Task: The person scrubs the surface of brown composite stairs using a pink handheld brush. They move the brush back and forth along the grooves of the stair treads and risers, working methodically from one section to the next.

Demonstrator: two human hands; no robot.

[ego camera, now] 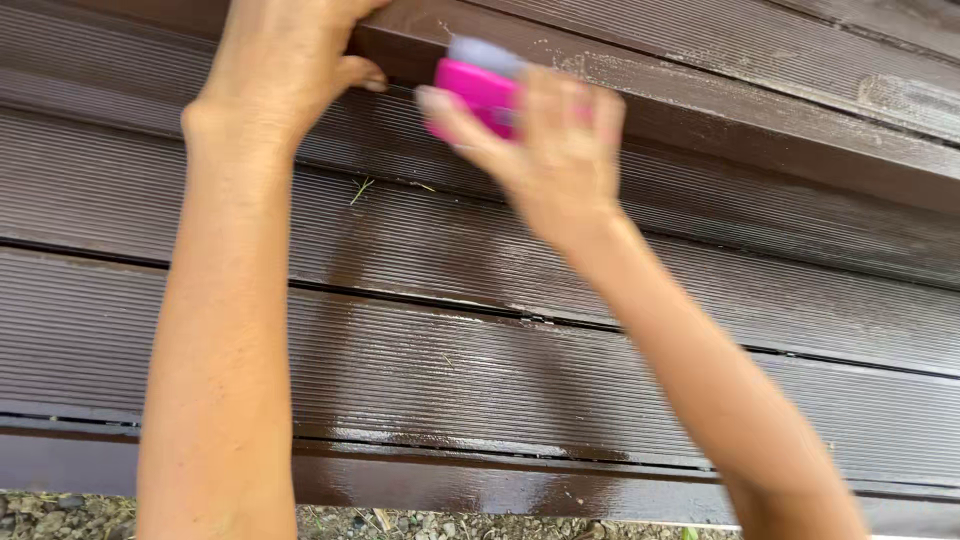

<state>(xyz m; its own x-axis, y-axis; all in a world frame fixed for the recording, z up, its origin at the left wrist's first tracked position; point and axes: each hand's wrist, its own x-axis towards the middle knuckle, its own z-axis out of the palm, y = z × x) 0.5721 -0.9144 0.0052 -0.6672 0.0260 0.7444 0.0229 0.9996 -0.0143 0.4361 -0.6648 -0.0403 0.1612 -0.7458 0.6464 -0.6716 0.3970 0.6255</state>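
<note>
My right hand [555, 150] grips a bright pink scrub brush [478, 92] with a pale top, pressed against the front edge of a dark brown wooden step [700, 110]; the hand and brush are motion-blurred. My left hand [285, 60] rests on the same step's edge just to the left, fingers curled over the top and thumb under the lip. Both forearms reach up from the bottom of the view across wet, ribbed brown deck boards [450, 370].
The grooved boards glisten with water, with narrow gaps between them. A small bit of grass [360, 190] lies on a board below my left hand. Gravel ground [60, 515] shows along the bottom edge.
</note>
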